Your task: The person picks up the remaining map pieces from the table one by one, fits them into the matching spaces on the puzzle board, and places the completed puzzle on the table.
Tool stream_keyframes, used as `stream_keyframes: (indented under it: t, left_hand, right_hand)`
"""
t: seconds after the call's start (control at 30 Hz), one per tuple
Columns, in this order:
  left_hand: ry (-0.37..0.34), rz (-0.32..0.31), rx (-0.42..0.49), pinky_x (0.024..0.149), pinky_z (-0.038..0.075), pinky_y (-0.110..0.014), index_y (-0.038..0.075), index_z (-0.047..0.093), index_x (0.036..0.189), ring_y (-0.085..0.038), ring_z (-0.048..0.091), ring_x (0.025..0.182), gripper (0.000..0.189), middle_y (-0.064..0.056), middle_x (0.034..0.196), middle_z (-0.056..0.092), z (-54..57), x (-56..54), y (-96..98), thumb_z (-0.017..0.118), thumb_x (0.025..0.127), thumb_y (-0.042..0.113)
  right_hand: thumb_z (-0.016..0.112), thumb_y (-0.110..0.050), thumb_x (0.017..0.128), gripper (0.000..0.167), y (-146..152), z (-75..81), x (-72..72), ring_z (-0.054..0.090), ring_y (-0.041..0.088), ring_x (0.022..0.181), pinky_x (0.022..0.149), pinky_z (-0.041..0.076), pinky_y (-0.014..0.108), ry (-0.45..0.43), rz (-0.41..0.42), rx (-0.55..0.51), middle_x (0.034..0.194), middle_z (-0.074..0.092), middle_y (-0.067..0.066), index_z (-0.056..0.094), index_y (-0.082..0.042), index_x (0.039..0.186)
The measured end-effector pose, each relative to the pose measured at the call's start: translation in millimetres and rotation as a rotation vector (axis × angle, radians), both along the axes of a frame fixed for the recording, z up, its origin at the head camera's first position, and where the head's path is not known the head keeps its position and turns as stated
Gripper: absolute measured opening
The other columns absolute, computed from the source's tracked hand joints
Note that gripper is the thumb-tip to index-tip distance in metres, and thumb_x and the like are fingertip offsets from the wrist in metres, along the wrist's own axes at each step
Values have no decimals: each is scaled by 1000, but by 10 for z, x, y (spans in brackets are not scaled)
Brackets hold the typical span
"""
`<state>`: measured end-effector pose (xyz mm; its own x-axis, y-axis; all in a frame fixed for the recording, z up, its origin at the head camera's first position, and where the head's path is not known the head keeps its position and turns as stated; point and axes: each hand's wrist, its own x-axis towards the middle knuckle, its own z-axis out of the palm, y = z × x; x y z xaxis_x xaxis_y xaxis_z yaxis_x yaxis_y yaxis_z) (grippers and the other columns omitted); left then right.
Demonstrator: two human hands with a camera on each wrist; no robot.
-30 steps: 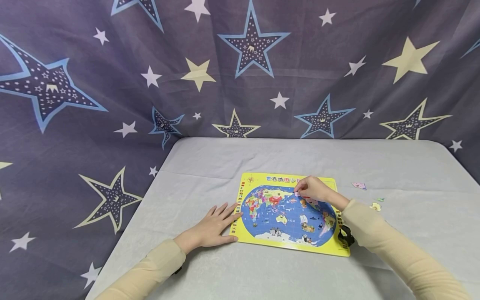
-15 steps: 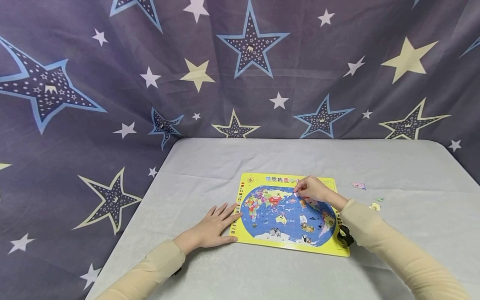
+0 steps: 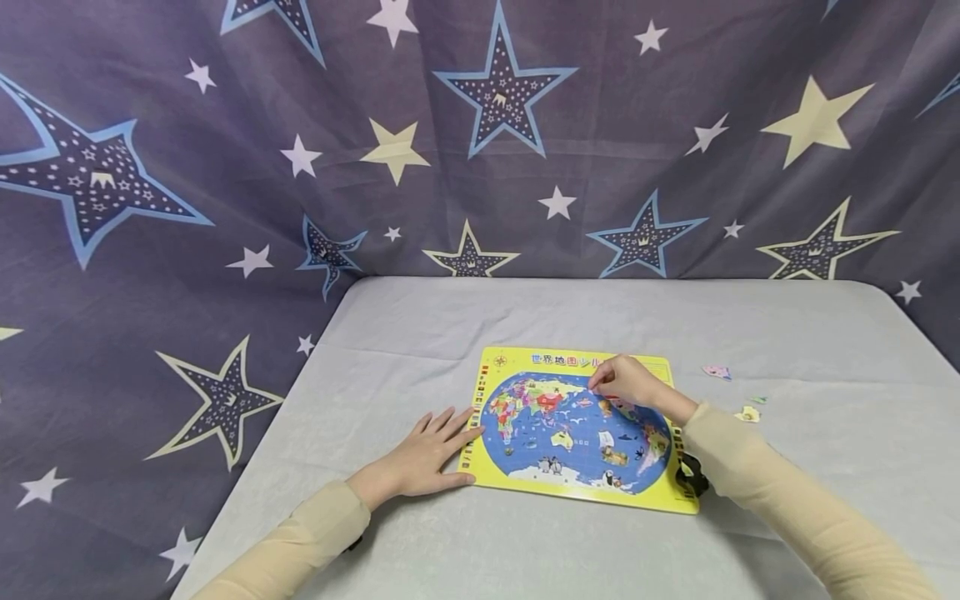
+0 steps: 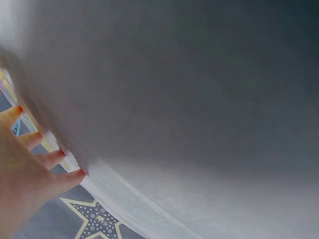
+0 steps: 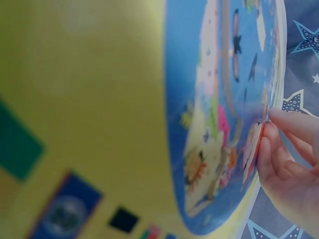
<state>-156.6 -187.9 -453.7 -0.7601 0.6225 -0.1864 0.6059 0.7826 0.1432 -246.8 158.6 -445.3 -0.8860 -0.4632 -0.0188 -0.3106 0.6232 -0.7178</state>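
A yellow-bordered world map puzzle board [image 3: 585, 492] lies on the cloth, its blue oval filled with continents and animal pictures. My left hand [image 3: 422, 456] lies flat with spread fingers, fingertips on the board's left edge; in the left wrist view those fingers [image 4: 52, 159] are straight. Over the upper right of the map, my right hand [image 3: 626, 380] pinches a small puzzle piece between thumb and forefinger, mostly hidden by the fingertips. In the right wrist view, the right hand [image 5: 291, 149] touches the map surface beside a red and pink region [image 5: 252, 149].
Right of the board lie loose puzzle pieces: a pink one [image 3: 717, 372], a small green one [image 3: 759, 399] and a pale yellow one [image 3: 748, 414]. Grey cloth [image 3: 420, 325] covers the table. A star-patterned curtain [image 3: 480, 192] hangs behind and at the left.
The right fingertips have shifted only slightly over the same spot, and less of the small piece shows beneath them. The left hand and the board have stayed put.
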Motion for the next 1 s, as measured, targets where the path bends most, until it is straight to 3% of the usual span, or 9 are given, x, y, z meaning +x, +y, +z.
stream_keyframes:
  t: [0.23, 0.5, 1.0]
  left_hand:
    - [-10, 3, 4, 103, 12, -53, 26, 21, 142, -29, 9, 134, 73, 0, 149, 8, -2, -3, -4, 31, 83, 67]
    - [-12, 0, 12, 102, 12, -53, 26, 20, 142, -30, 9, 134, 73, 0, 149, 8, 4, -3, -1, 32, 83, 66]
    - [0, -1, 5, 102, 13, -54, 26, 21, 142, -30, 10, 134, 73, -1, 149, 9, -12, -5, -8, 30, 82, 67]
  right_hand:
    - [59, 0, 81, 12, 68, 58, 35, 60, 17, 73, 62, 47, 28, -8, 10, -32, 91, 64, 14, 67, 1, 90]
    - [61, -3, 80, 15, 240, 117, 36, 55, 15, 69, 62, 46, 28, -29, -55, 18, 84, 64, 8, 66, 1, 93]
    - [60, -4, 81, 19, 599, 202, 70, 55, 17, 72, 63, 45, 28, 4, -66, 20, 85, 63, 10, 64, 5, 98]
